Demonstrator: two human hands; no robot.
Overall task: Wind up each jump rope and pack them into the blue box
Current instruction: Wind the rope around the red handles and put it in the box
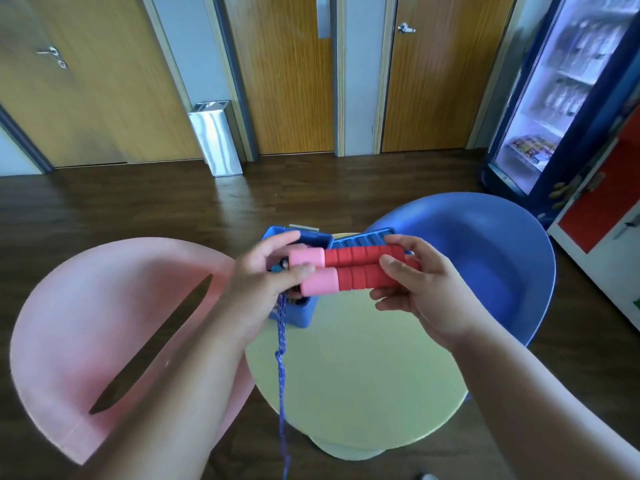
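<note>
paired handles (356, 278) (left hand (265, 284), right hand (424, 296))

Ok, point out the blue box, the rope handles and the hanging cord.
blue box (298, 315): head view, front lower corner.
rope handles (356, 277): head view, red grip of the lower one.
cord (281, 375): head view, hanging stretch.

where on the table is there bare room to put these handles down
The round pale green table is bare in front, between the blue plastic box and its near edge. The far edge is crowded with the box and ridged blue lid.
</note>
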